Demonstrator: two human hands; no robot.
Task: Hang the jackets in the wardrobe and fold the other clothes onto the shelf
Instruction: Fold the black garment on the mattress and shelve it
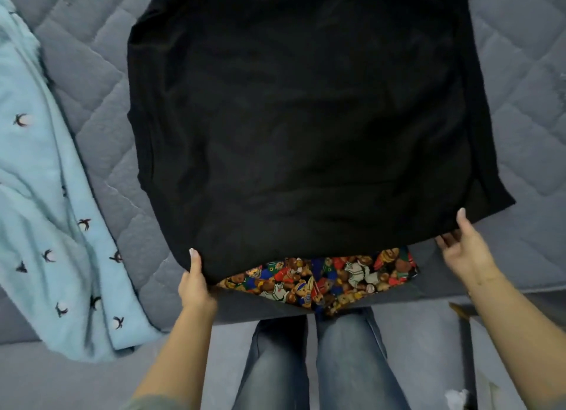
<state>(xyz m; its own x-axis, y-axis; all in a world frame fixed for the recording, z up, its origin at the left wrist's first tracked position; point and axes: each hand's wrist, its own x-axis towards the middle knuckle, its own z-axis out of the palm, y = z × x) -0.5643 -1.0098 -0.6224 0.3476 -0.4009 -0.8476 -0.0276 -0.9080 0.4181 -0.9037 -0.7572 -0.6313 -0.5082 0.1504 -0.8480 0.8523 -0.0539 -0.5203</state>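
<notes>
Left hand [194,282], right hand [462,247] pinch black garment [300,118] near hem corners over quilted bed [101,109].

no readable text, labels or numbers anywhere

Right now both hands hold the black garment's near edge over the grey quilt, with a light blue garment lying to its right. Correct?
Not quite. In the head view the light blue garment lies left of the black garment, not right. Left hand and right hand do hold its near edge over the grey quilt.
</notes>
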